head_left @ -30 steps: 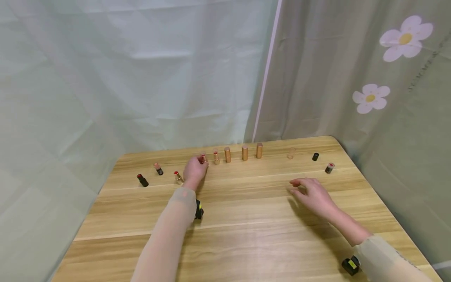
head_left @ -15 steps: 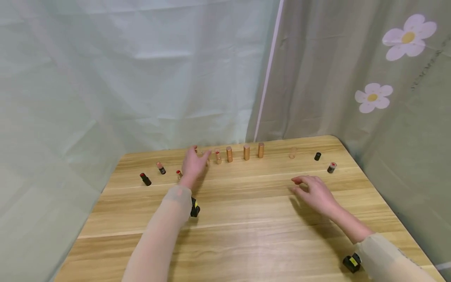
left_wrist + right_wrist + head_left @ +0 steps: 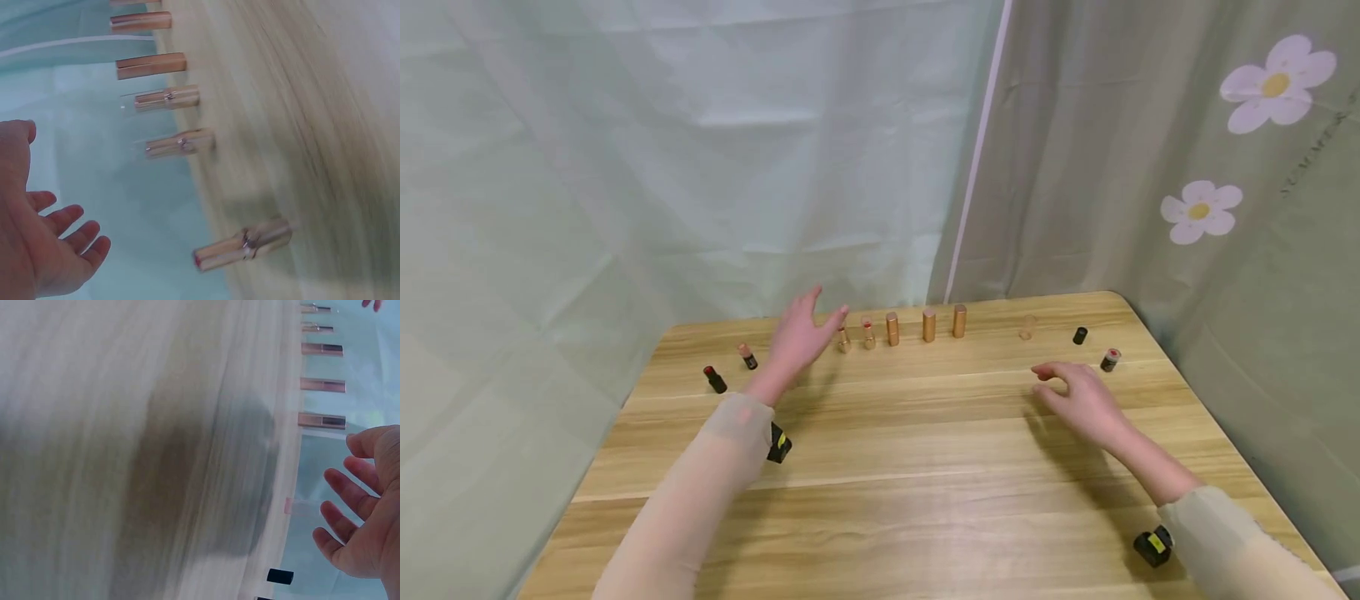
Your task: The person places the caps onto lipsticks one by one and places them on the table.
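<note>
Your left hand (image 3: 797,337) has drawn leftward, fingers spread, holding nothing; the leftmost clear-capped lipstick (image 3: 180,144) stands free, seemingly placed. Your right hand (image 3: 1082,402) hovers relaxed, empty.

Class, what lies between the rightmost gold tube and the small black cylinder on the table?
A clear piece lies between the gold tube and black cylinder, seen in the head view.
</note>
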`<state>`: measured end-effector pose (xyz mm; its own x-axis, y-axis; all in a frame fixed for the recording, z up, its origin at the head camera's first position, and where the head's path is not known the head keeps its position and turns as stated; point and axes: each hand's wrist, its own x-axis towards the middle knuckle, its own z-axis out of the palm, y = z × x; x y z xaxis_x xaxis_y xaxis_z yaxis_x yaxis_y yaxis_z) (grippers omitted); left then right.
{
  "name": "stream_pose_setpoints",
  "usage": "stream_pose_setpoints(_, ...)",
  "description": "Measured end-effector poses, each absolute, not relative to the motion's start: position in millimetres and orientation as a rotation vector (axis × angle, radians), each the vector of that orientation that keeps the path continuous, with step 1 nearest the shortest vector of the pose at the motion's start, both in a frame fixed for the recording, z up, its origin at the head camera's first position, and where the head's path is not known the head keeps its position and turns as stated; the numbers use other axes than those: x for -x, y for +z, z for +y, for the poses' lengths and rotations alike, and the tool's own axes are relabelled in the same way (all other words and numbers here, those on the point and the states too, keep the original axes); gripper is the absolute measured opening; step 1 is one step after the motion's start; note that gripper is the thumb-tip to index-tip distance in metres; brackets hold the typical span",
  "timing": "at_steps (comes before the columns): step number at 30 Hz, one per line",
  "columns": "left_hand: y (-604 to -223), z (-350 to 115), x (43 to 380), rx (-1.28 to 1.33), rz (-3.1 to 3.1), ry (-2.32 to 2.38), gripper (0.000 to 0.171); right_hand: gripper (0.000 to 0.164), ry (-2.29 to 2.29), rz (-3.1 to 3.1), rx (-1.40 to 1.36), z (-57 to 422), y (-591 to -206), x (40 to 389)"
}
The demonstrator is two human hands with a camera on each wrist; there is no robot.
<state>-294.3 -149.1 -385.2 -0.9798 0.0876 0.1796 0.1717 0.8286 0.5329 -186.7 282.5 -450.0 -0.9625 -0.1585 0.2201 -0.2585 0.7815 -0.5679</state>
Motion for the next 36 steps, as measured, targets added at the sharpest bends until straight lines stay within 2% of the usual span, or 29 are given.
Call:
stream_pose_setpoints(5, -376, -157, 283, 0.332, -2.873, -0.737, 0.08, 0.042, 0.916, -2.803, -0.332, 286, -447, 190)
stream_pose_setpoints(14, -373, -164, 262, 0.585, -2.824, -0.478, 0.083, 0.035, 0.894, -2.773, -0.335, 290, -437, 204)
stream_pose_setpoints(21, -377, -161, 234, 0.735, -2.808, -0.388, 0.076, 0.04, 0.832, -2.788, -0.253, 292, -426, 220)
stream_pose_setpoints(36, -430, -154, 173, 0.899, -2.798, -0.318, 0.073, 0.048, 0.729, -2.915, -0.081, 296, -424, 261)
